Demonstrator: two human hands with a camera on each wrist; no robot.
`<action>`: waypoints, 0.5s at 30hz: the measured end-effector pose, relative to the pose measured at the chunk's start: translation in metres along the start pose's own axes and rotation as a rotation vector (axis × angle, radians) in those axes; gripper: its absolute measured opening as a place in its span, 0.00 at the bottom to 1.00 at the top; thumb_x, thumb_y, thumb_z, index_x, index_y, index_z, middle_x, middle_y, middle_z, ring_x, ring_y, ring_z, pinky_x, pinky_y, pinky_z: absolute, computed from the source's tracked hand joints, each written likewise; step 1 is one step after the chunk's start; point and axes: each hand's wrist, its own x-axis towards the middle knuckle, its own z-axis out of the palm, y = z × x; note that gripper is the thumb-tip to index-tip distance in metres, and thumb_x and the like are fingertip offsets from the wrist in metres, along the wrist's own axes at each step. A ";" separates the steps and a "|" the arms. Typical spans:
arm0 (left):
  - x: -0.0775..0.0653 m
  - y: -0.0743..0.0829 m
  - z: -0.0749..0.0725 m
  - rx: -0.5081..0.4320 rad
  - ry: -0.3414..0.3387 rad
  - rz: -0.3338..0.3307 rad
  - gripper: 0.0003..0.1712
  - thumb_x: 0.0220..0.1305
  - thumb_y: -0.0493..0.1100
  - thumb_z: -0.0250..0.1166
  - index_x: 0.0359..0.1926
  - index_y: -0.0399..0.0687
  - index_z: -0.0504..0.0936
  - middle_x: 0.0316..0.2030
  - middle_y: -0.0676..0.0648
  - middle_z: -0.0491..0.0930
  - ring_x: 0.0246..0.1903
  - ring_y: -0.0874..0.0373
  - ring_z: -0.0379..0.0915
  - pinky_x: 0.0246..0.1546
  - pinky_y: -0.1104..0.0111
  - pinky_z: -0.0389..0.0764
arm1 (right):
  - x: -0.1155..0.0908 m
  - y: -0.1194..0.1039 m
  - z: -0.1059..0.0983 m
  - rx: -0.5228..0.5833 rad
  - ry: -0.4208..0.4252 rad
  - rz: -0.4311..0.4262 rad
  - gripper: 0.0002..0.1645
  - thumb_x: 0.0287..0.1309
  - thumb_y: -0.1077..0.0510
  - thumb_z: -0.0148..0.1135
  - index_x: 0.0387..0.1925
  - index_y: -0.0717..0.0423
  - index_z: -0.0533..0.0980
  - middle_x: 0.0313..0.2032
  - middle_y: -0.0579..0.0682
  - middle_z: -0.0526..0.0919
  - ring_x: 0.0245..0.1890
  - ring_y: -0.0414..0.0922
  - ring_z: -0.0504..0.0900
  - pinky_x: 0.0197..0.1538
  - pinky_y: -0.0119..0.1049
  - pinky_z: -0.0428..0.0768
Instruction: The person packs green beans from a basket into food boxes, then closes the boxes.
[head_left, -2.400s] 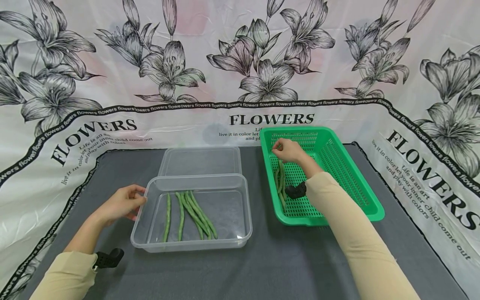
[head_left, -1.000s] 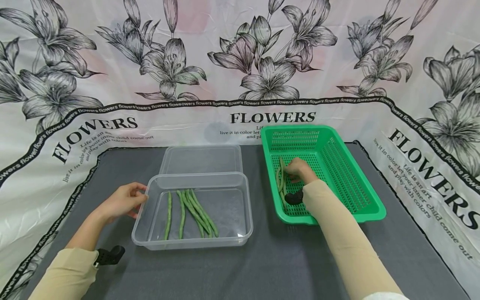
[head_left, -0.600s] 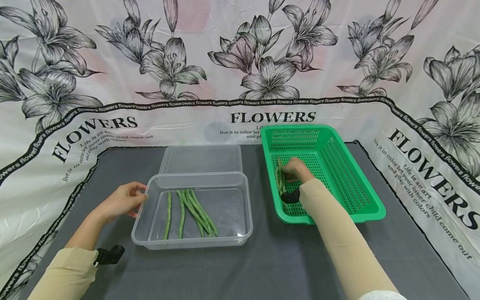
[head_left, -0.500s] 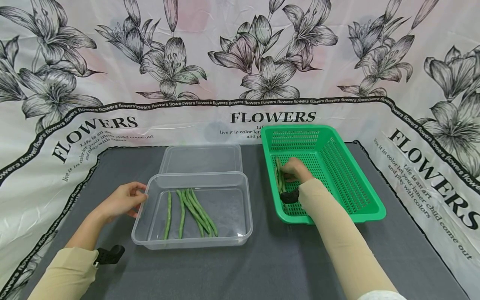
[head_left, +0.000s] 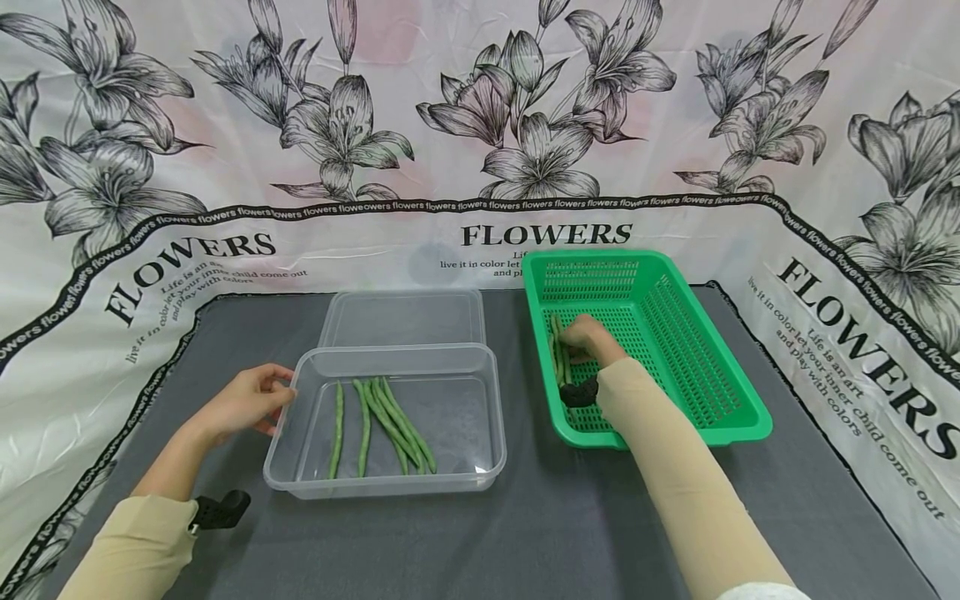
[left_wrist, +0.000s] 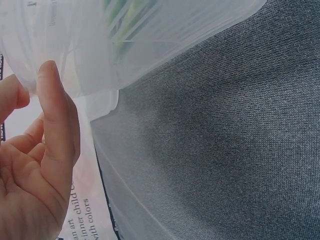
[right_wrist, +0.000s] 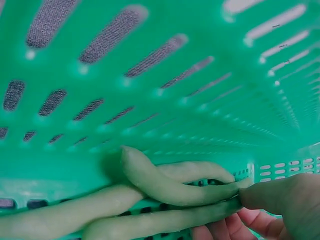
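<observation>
Inside the green basket [head_left: 720,417], by its left wall, my right hand [head_left: 591,335] pinches the far ends of green beans [right_wrist: 170,222]. In the right wrist view the thumb [right_wrist: 270,192] lies over the ends and the fingertips come from below; I cannot tell whether one or two beans are gripped. More beans [right_wrist: 55,212] lie alongside on the basket floor. My left hand [head_left: 247,402] rests its loosely bent fingers at the left rim of a clear plastic container [head_left: 465,483]. Several green beans [head_left: 390,425] lie in that container, left of and around its middle.
A clear lid [head_left: 405,319] lies flat behind the container. Grey cloth [head_left: 480,550] covers the table, with a gap of it between container and basket. A flower-print curtain [head_left: 360,242] surrounds the back and sides.
My right hand came down from above the basket's far left part onto the beans, then shifted slightly left with the beans at its fingers. My left hand stayed at the container's rim.
</observation>
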 end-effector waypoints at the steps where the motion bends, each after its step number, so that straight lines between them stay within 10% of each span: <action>1: 0.000 0.000 0.000 0.000 0.000 0.000 0.27 0.67 0.41 0.53 0.60 0.29 0.59 0.27 0.44 0.71 0.24 0.58 0.72 0.26 0.62 0.82 | 0.000 0.000 -0.001 0.000 -0.002 -0.006 0.12 0.65 0.63 0.43 0.27 0.58 0.71 0.30 0.56 0.76 0.30 0.48 0.79 0.33 0.37 0.83; 8: 0.000 -0.001 0.000 0.002 -0.001 0.002 0.26 0.67 0.41 0.53 0.60 0.29 0.59 0.27 0.44 0.71 0.24 0.57 0.72 0.26 0.61 0.82 | -0.007 -0.003 -0.011 -0.026 0.001 -0.075 0.20 0.63 0.64 0.37 0.15 0.49 0.52 0.14 0.45 0.57 0.15 0.41 0.58 0.31 0.39 0.83; 15: 0.001 -0.002 0.000 -0.002 -0.004 0.002 0.26 0.67 0.41 0.52 0.60 0.30 0.59 0.25 0.45 0.70 0.23 0.55 0.72 0.26 0.61 0.82 | -0.019 -0.013 -0.024 -0.035 0.024 -0.125 0.18 0.59 0.65 0.38 0.15 0.50 0.55 0.17 0.46 0.57 0.22 0.44 0.65 0.35 0.41 0.83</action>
